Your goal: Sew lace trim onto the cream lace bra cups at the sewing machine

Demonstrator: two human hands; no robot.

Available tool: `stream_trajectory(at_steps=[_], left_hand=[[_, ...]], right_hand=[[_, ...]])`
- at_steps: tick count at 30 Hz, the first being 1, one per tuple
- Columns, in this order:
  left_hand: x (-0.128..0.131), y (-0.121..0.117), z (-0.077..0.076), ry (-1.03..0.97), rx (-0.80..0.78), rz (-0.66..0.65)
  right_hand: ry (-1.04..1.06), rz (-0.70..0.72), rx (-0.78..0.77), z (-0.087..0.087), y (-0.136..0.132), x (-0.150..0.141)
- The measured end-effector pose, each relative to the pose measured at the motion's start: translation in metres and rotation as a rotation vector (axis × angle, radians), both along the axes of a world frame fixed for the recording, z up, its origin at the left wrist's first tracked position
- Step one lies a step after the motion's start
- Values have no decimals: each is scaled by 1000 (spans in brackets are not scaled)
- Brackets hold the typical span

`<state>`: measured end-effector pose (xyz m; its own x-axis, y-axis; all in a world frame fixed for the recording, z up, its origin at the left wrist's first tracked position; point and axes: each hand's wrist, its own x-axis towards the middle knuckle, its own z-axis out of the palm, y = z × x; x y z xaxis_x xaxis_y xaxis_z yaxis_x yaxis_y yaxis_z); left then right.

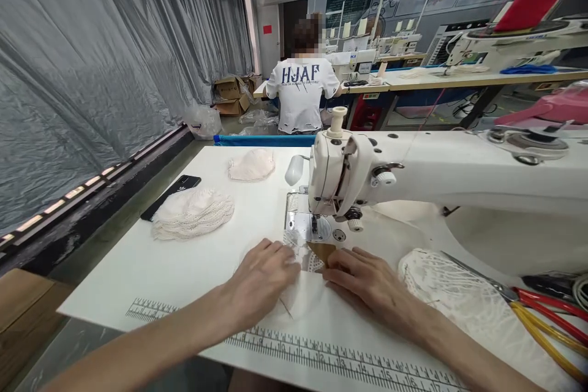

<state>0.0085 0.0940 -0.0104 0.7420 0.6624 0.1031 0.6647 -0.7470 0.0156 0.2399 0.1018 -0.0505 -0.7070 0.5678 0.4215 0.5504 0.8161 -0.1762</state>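
Observation:
A white sewing machine [390, 165] stands on the table, its needle and presser foot [315, 225] over a metal plate. Just in front of the foot lies sheer white lace fabric [301, 250]. My left hand [269, 275] is closed at the left side of this lace, fingers curled onto it. On the other side, my right hand [361, 275] pinches the edge of a flat brown piece [324, 251], whose material I cannot make out. A patterned lace edge shows beneath the brown piece. My fingertips partly hide the lace.
Left on the table are a stack of white lace pieces [195, 214], a black phone-like object [172, 196] and pale cup-shaped pieces [252, 165]. Scissors [542, 312] with red and yellow handles lie right by more lace [452, 282]. A co-worker [301, 89] sits ahead.

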Motion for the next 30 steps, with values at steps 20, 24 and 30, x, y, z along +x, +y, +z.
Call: stream_trajectory(at_steps=[20,24,30], left_hand=[[19,59,-19,-390,-452,194],[25,56,-24,-391,-388,224],[24,57,-23,-371,-375,253]], right_hand=[[19,-27,70,0,7,6],[8,-21,70,-2,8,6],[39,-43,85,-5,10,4]])
